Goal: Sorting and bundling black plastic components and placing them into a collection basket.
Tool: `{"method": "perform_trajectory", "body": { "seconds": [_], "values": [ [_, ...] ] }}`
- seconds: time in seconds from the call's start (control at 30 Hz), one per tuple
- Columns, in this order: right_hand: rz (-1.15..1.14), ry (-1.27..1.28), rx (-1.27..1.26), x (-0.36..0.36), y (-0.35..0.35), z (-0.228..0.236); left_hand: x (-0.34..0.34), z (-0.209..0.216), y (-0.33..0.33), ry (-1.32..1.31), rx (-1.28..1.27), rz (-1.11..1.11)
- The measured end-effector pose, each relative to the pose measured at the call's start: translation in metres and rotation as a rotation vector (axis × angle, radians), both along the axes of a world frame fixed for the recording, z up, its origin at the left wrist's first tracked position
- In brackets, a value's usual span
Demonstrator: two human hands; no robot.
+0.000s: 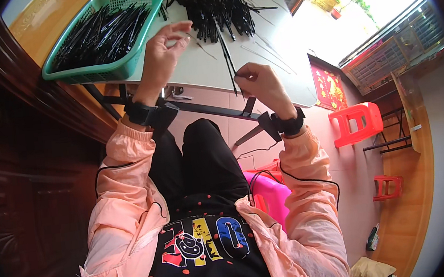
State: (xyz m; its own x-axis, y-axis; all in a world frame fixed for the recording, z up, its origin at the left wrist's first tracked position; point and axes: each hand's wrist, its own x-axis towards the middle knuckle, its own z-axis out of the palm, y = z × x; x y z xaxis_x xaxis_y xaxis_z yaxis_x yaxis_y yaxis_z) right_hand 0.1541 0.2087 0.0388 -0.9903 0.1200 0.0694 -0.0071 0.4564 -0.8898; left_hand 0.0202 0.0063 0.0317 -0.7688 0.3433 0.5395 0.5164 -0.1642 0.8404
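Black, glossy and slender: thin pieces (226,52) slant down to our right hand (260,84) over a smooth white tabletop (296,86).
We pinch them near the table's front edge, below a bristly black heap (220,10); our left hand (163,53) hovers beside the latticed green plastic basket (87,73), fingers loosely bent, and we cannot tell whether it grips anything.

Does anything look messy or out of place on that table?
Thin dark strands lie strewn across the white tabletop, apart from the heap of slender black strips, so they look stray. Nothing appears clearly damaged.
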Motion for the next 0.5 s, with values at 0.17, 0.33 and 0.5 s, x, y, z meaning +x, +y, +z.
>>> {"method": "perform_trajectory", "body": {
  "seconds": [0.17,0.33,0.5],
  "values": [
    [0.134,-0.102,-0.133,0.017,-0.003,0.002,0.009,0.021,-0.005,1.099,-0.522,0.401],
    [0.246,-0.226,-0.177,0.022,0.009,0.010,0.016,0.009,-0.006,0.974,-0.659,0.027],
    [0.304,-0.270,-0.361,0.015,0.039,0.005,0.022,0.000,-0.003,0.713,-0.695,-0.184]
  ]
}}
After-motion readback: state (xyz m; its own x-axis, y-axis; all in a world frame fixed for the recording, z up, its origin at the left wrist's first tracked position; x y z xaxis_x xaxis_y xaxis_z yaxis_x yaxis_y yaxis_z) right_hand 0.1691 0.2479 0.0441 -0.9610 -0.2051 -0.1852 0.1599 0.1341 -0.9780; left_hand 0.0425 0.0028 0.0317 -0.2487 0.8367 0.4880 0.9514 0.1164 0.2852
